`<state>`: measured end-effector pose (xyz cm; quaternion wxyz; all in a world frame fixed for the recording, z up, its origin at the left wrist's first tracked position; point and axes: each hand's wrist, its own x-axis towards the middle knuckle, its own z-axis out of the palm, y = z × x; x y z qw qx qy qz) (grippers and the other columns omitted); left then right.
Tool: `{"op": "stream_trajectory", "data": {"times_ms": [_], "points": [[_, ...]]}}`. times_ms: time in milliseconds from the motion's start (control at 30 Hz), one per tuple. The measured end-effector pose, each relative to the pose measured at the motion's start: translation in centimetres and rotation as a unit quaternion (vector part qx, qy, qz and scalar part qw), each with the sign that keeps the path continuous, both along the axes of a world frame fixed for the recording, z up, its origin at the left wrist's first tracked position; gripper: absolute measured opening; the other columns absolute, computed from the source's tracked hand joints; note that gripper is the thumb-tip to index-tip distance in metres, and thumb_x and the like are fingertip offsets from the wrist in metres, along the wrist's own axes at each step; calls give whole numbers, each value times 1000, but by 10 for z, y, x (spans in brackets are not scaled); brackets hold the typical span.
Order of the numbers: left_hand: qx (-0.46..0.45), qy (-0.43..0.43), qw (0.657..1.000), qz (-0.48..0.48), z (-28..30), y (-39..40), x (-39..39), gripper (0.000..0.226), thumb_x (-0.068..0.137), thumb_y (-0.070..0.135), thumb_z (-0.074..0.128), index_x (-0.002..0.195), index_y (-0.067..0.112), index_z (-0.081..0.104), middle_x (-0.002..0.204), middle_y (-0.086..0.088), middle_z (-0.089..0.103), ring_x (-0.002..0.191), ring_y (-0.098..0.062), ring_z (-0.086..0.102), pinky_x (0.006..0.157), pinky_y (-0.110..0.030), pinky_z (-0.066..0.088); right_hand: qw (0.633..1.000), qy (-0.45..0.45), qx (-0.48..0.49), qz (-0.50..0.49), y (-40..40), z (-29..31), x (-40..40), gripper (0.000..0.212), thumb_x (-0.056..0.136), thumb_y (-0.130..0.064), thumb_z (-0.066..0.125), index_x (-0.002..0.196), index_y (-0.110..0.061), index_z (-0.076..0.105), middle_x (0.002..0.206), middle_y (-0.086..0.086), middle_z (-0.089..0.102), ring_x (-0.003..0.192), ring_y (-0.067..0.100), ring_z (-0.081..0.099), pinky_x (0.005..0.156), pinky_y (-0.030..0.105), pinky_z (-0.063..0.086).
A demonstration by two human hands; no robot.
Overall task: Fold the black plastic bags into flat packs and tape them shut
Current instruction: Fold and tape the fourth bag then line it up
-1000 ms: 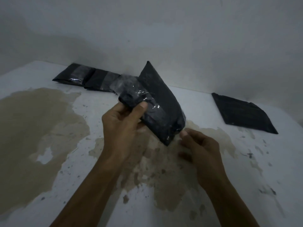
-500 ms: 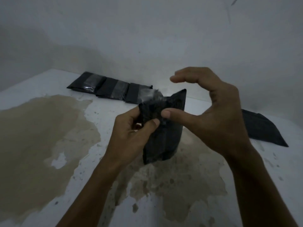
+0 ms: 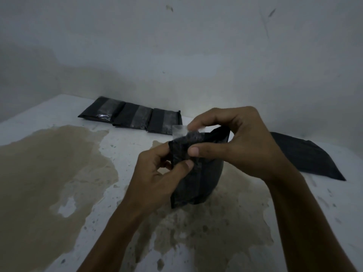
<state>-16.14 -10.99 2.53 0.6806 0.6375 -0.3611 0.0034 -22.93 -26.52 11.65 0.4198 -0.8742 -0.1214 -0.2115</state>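
Since half a second ago, the right hand has come down onto the top of the folded black plastic pack; before, its fingers arched wide above it. Now those fingers curl over the top edge of the pack, and the fingertips pinch a small see-through strip of tape that sticks up at the pack's top left corner. The right thumb presses flat on the front of the pack.

The left hand has stayed in about the same spot. It grips the left edge of the pack, thumb on the front and curled fingers behind. So both hands are closed on the pack, and it is held upright in the air, just above the white stained surface. I cannot tell if the bottom of the pack touches the surface.

Behind the pack and to its left, three black flat packs with grey tape bands lie side by side in a row, touching each other, close to the grey wall. To the right of the held pack, partly hidden by the right hand, a loose black plastic bag lies flat on the surface. A big brown stain spreads over the surface to the left of the pack, and more brown patches sit under it.
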Motion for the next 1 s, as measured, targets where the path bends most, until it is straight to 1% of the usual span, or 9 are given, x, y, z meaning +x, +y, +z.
{"op": "stream_trajectory", "data": {"times_ms": [100,167,267,333,400,533,600,833,1000], "points": [[-4,1,1000,1,1,1,-1,30,78,29,68,108,33,68,101,10,74,97,-13,69,81,-40,57,1000,2,7,1,0,-3,0,20,68,-5,83,87,-4,75,86,5,74,79,14,71,69,22,57],[-9,-3,1000,-1,2,1,-2,31,78,34,66,108,27,69,102,3,74,100,-19,68,83,-46,57,1000,3,13,3,0,-5,0,17,69,-5,82,85,-6,75,84,5,74,76,14,70,67,22,56],[-43,-6,999,16,9,1,-3,37,79,37,65,110,17,68,102,0,73,101,-24,68,83,-49,57,1000,-7,4,-3,-1,-6,0,17,70,-9,82,86,-6,76,83,5,73,76,17,70,66,29,58],[-78,-16,995,52,15,1,-6,35,79,35,66,107,16,68,101,3,72,99,-23,68,81,-44,58,1000,-12,5,-5,-2,-7,0,17,71,-10,82,86,-5,76,84,6,73,76,17,70,66,29,58],[-114,-14,991,72,22,0,-9,27,79,32,67,102,18,69,97,5,73,96,-17,69,78,-33,58,1000,-17,14,-5,-2,-9,-1,17,71,-9,82,86,-5,77,84,6,73,76,17,70,66,25,56],[-130,1,989,72,34,-7,-13,11,81,22,75,91,17,71,87,3,74,83,-12,71,70,-19,56,999,-22,31,-3,-2,-12,-5,17,70,-6,81,86,-5,77,84,6,73,76,15,70,66,20,54],[-132,4,988,80,38,-9,-15,7,82,20,69,85,14,72,80,1,74,76,-12,71,66,-17,55,999,-25,35,-5,-2,-12,-6,17,70,-5,82,87,-5,77,83,6,73,76,15,70,66,19,53],[-127,9,981,144,44,-12,-17,3,81,16,72,82,17,75,73,3,74,71,-17,72,67,-29,59,999,-21,29,-15,-3,-10,-8,19,69,-9,83,87,-7,77,84,4,74,76,14,70,66,20,54],[-127,25,979,160,49,-12,-22,9,81,11,74,80,20,75,72,3,74,69,-17,72,67,-31,59,999,-12,25,-37,-2,-8,-12,27,64,-14,86,88,-10,74,83,-3,73,76,11,69,65,15,52]]}}
